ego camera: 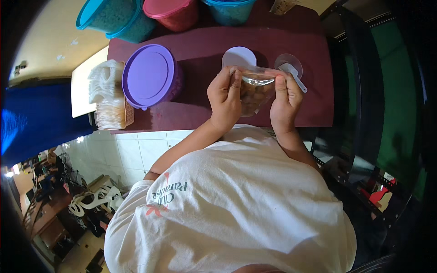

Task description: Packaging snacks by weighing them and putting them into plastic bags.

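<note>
A clear plastic pouch (254,94) with brown pieces inside hangs between my two hands. My left hand (225,95) pinches one top corner between thumb and fingers, and my right hand (287,99) grips the other top corner. Just beyond the pouch sits a container with a round white lid (239,56), partly hidden by the pouch and my left hand. Beyond my right hand, a white plastic scoop (293,75) rests on a clear round dish or lid (281,59).
A purple-lidded tub (149,75) stands on the maroon table (201,44), beside a basket (129,114) of stacked clear plastic bags (107,92). Teal-lidded tubs (232,12) and a pink-lidded tub (174,15) line the far side. A black metal rack (358,78) stands at the right.
</note>
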The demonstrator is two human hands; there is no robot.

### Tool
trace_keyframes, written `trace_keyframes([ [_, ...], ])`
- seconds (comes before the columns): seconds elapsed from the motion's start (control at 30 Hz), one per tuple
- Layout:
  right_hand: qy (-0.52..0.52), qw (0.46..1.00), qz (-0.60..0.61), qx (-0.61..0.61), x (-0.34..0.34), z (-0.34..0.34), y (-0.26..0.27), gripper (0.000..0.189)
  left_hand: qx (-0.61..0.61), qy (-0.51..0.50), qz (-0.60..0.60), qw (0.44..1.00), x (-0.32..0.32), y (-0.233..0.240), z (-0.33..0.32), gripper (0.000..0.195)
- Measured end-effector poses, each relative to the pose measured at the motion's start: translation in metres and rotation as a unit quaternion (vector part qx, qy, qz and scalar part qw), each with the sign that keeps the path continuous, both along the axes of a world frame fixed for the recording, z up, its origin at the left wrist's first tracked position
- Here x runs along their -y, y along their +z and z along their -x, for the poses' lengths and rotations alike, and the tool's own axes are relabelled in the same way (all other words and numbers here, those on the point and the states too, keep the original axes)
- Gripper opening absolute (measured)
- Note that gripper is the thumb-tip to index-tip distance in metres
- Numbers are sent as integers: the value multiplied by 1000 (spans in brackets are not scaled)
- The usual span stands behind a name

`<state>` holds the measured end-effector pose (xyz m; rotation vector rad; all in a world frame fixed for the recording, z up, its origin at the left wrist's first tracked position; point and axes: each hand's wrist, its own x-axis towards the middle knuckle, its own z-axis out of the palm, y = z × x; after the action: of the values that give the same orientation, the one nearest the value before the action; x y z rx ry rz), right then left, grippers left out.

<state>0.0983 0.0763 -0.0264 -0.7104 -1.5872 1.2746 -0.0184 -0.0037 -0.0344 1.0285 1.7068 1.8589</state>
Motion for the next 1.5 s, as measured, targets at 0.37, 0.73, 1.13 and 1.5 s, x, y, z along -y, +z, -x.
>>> trace_keyframes([
  [0.37,77,951,-15,298,19,-13,35,15,-59,-273,24,960,23,7,49,25],
  [0.73,56,930,362,25,-5,-51,-43,14,-24,-460,269,846,29,2,105,54],
  [1.13,254,795,520,-183,-43,-41,-113,37,93,-384,280,875,-13,15,40,27],
  [1.5,44,969,83,227,-312,-111,-25,22,47,-211,365,906,-27,-37,10,29],
])
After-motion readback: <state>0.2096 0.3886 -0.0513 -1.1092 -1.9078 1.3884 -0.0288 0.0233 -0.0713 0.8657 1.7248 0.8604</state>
